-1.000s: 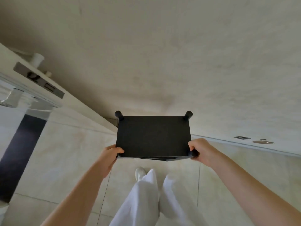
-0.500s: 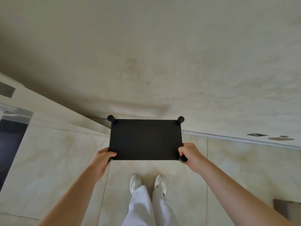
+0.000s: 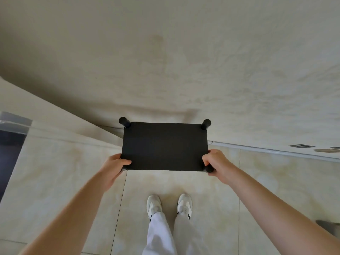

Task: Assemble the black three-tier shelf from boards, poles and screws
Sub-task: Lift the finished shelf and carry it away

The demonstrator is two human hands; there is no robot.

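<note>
Since a second ago the view has swung away from the white door with its metal handle at the left, and the person's legs, mid-stride then, now stand with both white shoes [image 3: 169, 205] side by side on the floor; the shelf has come squarer to the wall. Both hands carry the assembled black rectangular three-tier shelf [image 3: 164, 146], seen from above so that only its matt top board shows, with round black pole ends at the two far corners [image 3: 124, 122]. The left hand [image 3: 115, 166] grips the near left corner, thumb laid on the board and fingers curled under. The right hand [image 3: 216, 162] is wrapped round the near right corner pole. Holding the two near corners probably keeps the shelf level and lets it be lowered straight down against the wall.

Whether its feet touch the floor I cannot tell. The beige marbled wall [image 3: 202, 61] rises just beyond the far edge, with a pale skirting rail [image 3: 266, 150] along its base and a small floor-level fitting at the right. Cream floor tiles [image 3: 266, 190] spread around. Nothing appears to block the spot; the wall itself is the nearest obstacle for the far poles.
</note>
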